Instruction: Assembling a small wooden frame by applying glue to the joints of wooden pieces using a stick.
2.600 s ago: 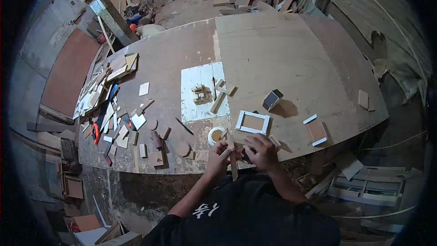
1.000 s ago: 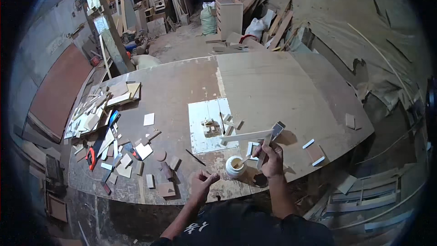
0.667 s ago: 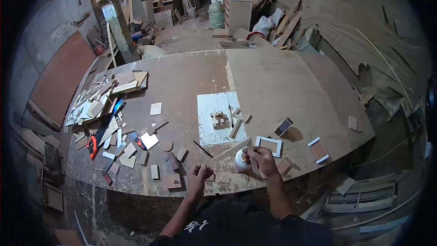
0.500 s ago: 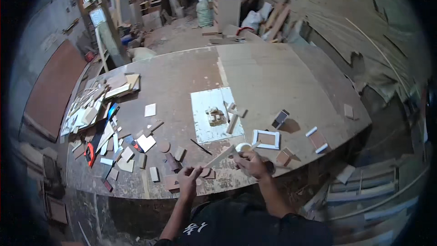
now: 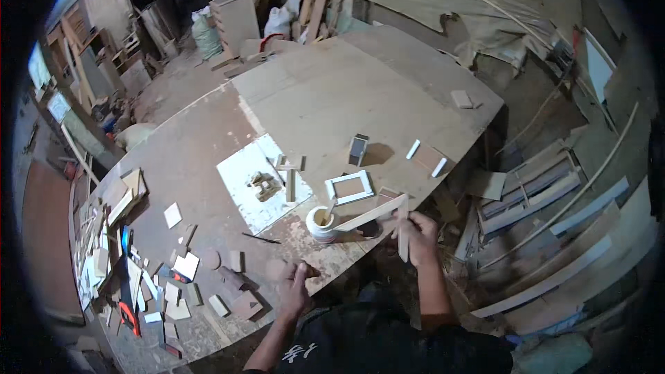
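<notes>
Swung clear of the left hand (image 5: pixel 294 294) since earlier, the L-shaped wooden piece (image 5: pixel 372 213) is pinched between fingers of the right hand (image 5: pixel 418 237) by the near edge of the workbench (image 5: pixel 409 83), its end beside the white jar (image 5: pixel 322 231). Across a gap, the left fingers curl, contents unclear.

A pale green sack (image 5: pixel 206 39) is standing beside a drawer cabinet (image 5: pixel 240 22); long planks (image 5: pixel 318 16) are leaning nearby.
</notes>
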